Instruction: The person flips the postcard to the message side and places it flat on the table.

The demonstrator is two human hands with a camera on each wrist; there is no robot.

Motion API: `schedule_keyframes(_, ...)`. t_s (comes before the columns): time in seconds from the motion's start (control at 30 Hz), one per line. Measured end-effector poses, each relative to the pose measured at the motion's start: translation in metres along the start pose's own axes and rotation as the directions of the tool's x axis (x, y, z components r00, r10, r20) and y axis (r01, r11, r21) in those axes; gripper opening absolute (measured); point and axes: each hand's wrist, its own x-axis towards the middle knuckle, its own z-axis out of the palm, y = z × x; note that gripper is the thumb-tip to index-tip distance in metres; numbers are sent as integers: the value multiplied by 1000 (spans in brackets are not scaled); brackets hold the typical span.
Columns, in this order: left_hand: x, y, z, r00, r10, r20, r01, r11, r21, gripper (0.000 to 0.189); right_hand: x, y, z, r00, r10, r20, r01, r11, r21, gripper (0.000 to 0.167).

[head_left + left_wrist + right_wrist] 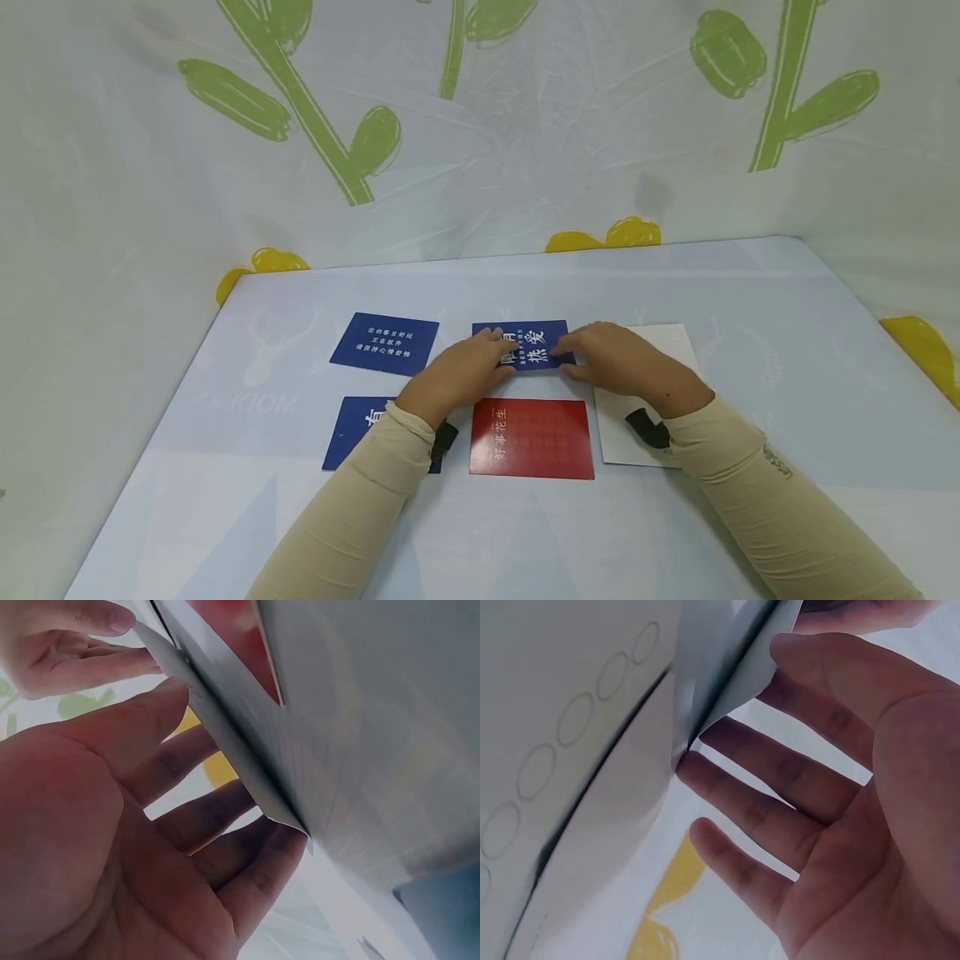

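Note:
A dark blue card (558,329) with white characters lies at the middle back of the table, between the two hands. My left hand (459,371) holds it at its left side; in the left wrist view the thumb is on one face of the card (244,769) and fingers are at its edge. On the opposite side my right hand (618,358) grips the card, its thumb and fingers at the edge of the card (759,671) in the right wrist view. Part of the card's lettering is hidden by the left fingers.
Nearer me lies a red card (532,437). On the left are an upper blue card (384,343) and a lower blue card (347,433), the latter partly under my left forearm. A white card or booklet (617,433) lies beneath my right wrist. Behind the table (480,542) hangs a plant-patterned cloth (525,167).

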Motion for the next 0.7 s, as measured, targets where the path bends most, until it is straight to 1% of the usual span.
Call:
schedule_keyframes(0.3, 1, 0, 1, 1000, 14, -12, -13, 999, 38, 52, -3, -1, -4, 998, -46, -31, 45, 999, -14, 23)
schedule_keyframes(0.53, 0, 2, 0, 1000, -13, -28, 15, 999, 43, 51, -3, -3, -7, 998, -42, -50, 41, 999, -23, 21)
schedule_keyframes(0.6, 0, 2, 0, 999, -15, -45, 17, 999, 50, 50, -4, -4, -9, 997, -42, -64, 41, 999, -20, 21)
schedule_keyframes(0.7, 0, 4, -1, 995, -5, -96, 13, 997, 77, 47, -4, -5, -11, 994, -49, -100, 48, 999, -9, 20)
